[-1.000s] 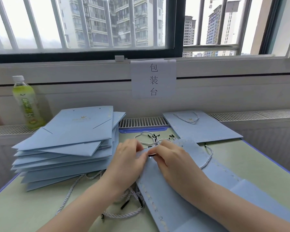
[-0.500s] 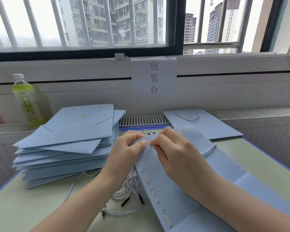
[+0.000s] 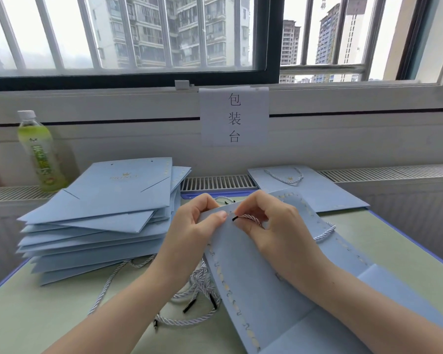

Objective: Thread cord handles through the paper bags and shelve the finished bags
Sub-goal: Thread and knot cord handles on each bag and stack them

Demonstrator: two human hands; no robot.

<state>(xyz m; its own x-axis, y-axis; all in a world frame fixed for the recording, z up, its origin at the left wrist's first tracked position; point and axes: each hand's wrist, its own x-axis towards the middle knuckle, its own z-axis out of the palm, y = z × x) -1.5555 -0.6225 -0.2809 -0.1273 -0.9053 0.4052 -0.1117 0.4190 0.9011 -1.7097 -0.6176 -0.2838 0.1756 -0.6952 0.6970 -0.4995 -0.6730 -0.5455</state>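
A light blue paper bag [image 3: 279,272] lies flat on the green table [image 3: 36,315], its top edge lifted by two bare hands. The left hand [image 3: 192,231] pinches that edge; the right hand [image 3: 274,223] pinches a twisted cord [image 3: 248,217], black tip at the bag. Left of the bag sits a stack of bags [image 3: 100,213]; loose cords [image 3: 197,290] lie just beside it.

Bare green table [image 3: 36,325] lies open at the front left corner and along the right edge. A stack of flat blue bags [image 3: 100,221] blocks the left edge, loose cords [image 3: 189,300] litter the front middle, a green bottle [image 3: 40,154] stands behind the stack, a corded bag [image 3: 317,190] fills the back right
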